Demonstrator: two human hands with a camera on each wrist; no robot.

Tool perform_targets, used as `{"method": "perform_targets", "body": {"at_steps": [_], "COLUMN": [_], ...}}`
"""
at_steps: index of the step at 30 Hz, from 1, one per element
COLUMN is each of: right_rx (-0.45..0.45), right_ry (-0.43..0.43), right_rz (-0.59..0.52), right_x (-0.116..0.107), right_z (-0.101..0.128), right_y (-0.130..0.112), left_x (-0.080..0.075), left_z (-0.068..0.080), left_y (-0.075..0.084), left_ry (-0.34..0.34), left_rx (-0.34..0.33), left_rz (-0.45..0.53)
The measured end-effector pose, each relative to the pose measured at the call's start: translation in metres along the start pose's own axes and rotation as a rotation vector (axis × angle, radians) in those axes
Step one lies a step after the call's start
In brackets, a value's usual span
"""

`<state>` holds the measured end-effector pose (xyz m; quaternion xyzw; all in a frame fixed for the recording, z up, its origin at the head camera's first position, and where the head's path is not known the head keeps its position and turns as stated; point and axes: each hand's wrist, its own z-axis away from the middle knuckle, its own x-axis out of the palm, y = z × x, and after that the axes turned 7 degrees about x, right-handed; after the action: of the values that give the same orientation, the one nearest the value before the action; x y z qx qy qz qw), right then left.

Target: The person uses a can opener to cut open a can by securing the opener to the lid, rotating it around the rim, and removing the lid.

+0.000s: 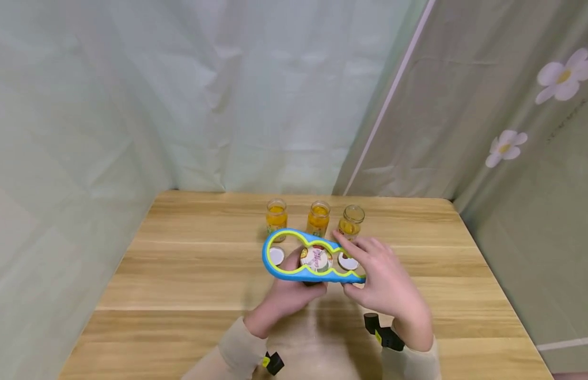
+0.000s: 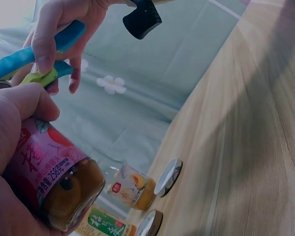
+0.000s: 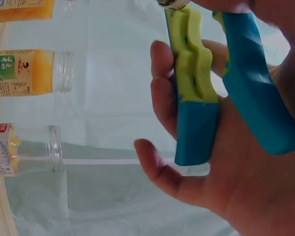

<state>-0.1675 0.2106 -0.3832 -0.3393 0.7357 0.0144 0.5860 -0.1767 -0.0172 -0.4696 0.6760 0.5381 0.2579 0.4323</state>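
Note:
In my left hand (image 1: 289, 295) I grip a small glass jar (image 2: 59, 172) with a pink label, held tilted above the table. My right hand (image 1: 386, 277) holds the narrow end of a blue jar opener (image 1: 294, 276) with a wavy yellow-green lining. Through the opener's middle opening shows the jar's patterned lid (image 1: 316, 258). I cannot tell how tightly the opener sits against it. In the right wrist view, thumb and fingers lie about the opener's two blue arms (image 3: 199, 132), and the jar is mostly out of frame.
Beyond the hands stand three lidless glass jars with yellow-orange fruit: left (image 1: 276, 216), middle (image 1: 318, 217) and right (image 1: 350, 220). Two loose lids, one left (image 1: 276, 256) and one right (image 1: 348, 262), lie on the wooden table (image 1: 180, 274). Pale curtains (image 1: 203, 105) hang around it.

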Motion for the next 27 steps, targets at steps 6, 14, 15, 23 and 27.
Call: {"method": "perform_targets", "body": {"at_steps": [6,14,15,23,27], "right_rx": [0.019,0.021,0.022,0.085,0.131], "right_ry": [-0.081,-0.135,-0.129,-0.105,-0.108], "right_rz": [0.01,-0.026,-0.013,0.069,0.085], "right_x": [0.0,-0.003,-0.003,0.0,0.001], "right_z": [0.001,0.006,0.007,0.008,0.008], "right_y": [-0.002,-0.006,-0.007,-0.02,-0.026], "left_x": [-0.007,-0.011,-0.011,-0.01,-0.009], "left_z": [-0.001,-0.002,-0.002,-0.001,0.001], "left_y": [-0.002,0.0,0.0,0.003,0.003], "left_ry": [-0.069,-0.149,-0.156,-0.168,-0.149], "left_rx": [0.091,0.174,0.169,0.057,-0.053], "left_rz": [-0.019,-0.098,-0.094,-0.023,0.013]}}
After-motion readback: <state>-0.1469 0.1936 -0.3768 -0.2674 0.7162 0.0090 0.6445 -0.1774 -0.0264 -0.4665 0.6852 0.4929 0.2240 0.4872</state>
